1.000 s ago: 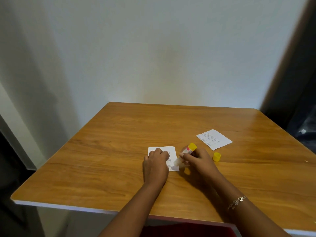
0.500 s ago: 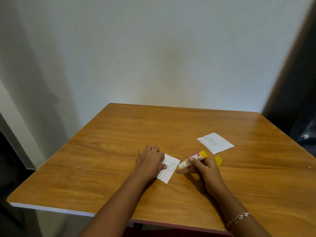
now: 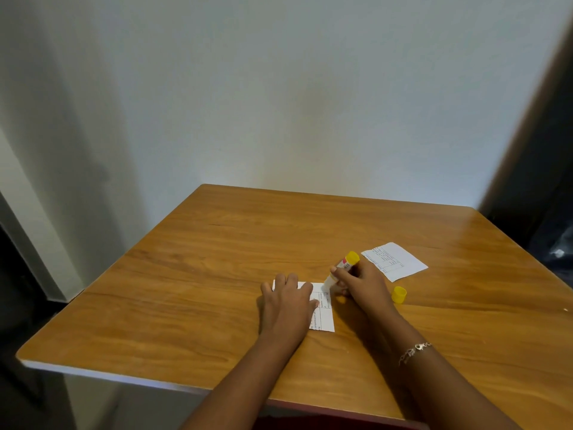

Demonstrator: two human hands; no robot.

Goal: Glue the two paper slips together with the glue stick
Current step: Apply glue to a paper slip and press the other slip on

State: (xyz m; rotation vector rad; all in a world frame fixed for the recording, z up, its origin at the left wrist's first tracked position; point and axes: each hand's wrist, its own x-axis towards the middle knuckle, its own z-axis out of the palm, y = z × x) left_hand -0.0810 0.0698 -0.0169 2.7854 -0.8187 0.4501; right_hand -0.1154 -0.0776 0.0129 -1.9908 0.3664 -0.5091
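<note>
A plain indoor room is recorded; domestic or office use cannot be determined. A square table of orange-brown wood-grain laminate with a pale edge (image 3: 217,274) is set against a bare off-white painted wall (image 3: 279,103). A dark brown-framed opening (image 3: 548,181) is noted at right.

Her left hand (image 3: 286,305) lies flat on a paper slip (image 3: 322,308) on the wooden tabletop (image 3: 192,293), fingers straight. The right hand (image 3: 361,282) grips a tilted glue stick (image 3: 341,268), its tip touching the slip's far edge. The yellow cap (image 3: 398,295) stands just beside that hand; a second slip (image 3: 394,261) lies farther back
</note>
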